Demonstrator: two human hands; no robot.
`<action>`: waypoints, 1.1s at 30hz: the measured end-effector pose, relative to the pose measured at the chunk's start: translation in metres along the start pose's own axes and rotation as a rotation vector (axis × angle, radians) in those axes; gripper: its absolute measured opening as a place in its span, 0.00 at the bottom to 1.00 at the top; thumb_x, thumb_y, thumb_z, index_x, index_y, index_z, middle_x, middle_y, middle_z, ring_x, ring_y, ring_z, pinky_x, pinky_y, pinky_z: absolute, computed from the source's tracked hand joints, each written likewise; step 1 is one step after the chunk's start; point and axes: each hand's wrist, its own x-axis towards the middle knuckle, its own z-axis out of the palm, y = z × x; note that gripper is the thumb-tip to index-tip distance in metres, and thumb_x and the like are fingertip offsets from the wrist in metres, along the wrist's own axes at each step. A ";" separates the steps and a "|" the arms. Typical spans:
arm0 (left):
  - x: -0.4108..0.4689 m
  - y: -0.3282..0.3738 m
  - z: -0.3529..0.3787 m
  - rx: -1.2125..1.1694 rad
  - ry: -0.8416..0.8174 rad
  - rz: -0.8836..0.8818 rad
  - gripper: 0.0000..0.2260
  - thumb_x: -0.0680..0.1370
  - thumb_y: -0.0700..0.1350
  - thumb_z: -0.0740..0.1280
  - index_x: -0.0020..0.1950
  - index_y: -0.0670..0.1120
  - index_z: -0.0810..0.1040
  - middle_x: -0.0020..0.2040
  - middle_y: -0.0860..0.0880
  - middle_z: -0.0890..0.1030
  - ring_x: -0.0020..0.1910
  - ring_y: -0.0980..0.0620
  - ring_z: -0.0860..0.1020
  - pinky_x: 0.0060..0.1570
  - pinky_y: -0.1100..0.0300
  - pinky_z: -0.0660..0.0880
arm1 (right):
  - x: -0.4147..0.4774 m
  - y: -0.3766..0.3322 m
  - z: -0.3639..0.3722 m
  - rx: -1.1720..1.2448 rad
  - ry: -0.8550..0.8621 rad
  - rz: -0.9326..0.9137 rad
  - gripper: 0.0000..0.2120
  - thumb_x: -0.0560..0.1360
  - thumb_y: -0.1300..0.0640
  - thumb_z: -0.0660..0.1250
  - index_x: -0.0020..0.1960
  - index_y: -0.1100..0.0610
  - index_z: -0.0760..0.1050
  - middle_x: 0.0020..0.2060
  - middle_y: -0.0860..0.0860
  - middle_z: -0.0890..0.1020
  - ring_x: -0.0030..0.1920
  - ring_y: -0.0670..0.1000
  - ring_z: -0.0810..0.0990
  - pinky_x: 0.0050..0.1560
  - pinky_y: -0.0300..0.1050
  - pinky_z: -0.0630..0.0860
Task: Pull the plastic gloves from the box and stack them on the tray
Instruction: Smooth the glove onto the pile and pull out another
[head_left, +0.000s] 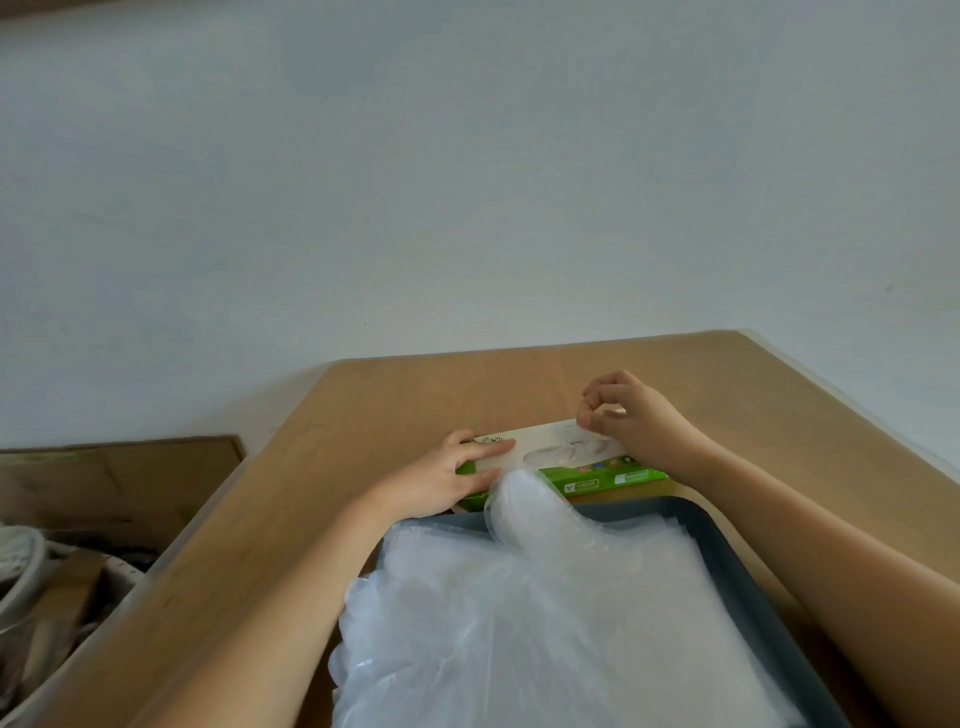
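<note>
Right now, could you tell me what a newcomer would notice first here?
A thick stack of clear plastic gloves fills the dark tray nearest the camera. Behind it, the left hand steadies the green box while the right hand pinches a glove at its opening.

Just one head cam: we look fwd and down, close over the table (363, 415), wall behind.

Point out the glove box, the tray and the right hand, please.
glove box (597, 480): head view, on its green front face.
tray (727, 551): head view, on its dark right rim.
right hand (631, 418): head view, on the back of the hand.
</note>
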 end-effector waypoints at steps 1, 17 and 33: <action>0.000 0.000 0.000 0.001 0.001 0.000 0.19 0.80 0.56 0.60 0.71 0.64 0.65 0.77 0.53 0.53 0.75 0.50 0.57 0.65 0.64 0.59 | 0.000 0.000 0.001 -0.006 -0.015 -0.003 0.05 0.75 0.57 0.69 0.41 0.57 0.78 0.57 0.48 0.73 0.57 0.48 0.74 0.61 0.43 0.68; 0.000 0.001 0.000 0.000 0.002 0.007 0.20 0.80 0.56 0.60 0.72 0.63 0.65 0.76 0.55 0.55 0.74 0.51 0.59 0.61 0.66 0.61 | 0.000 0.004 0.011 -0.178 -0.012 -0.080 0.05 0.77 0.58 0.65 0.43 0.54 0.78 0.53 0.48 0.72 0.58 0.50 0.69 0.58 0.41 0.64; -0.066 0.056 -0.059 -0.568 0.087 0.290 0.40 0.62 0.74 0.67 0.68 0.54 0.72 0.67 0.55 0.76 0.66 0.60 0.73 0.66 0.62 0.68 | -0.055 -0.119 -0.050 0.810 0.013 0.070 0.09 0.79 0.61 0.62 0.41 0.60 0.77 0.34 0.52 0.80 0.35 0.49 0.77 0.42 0.41 0.74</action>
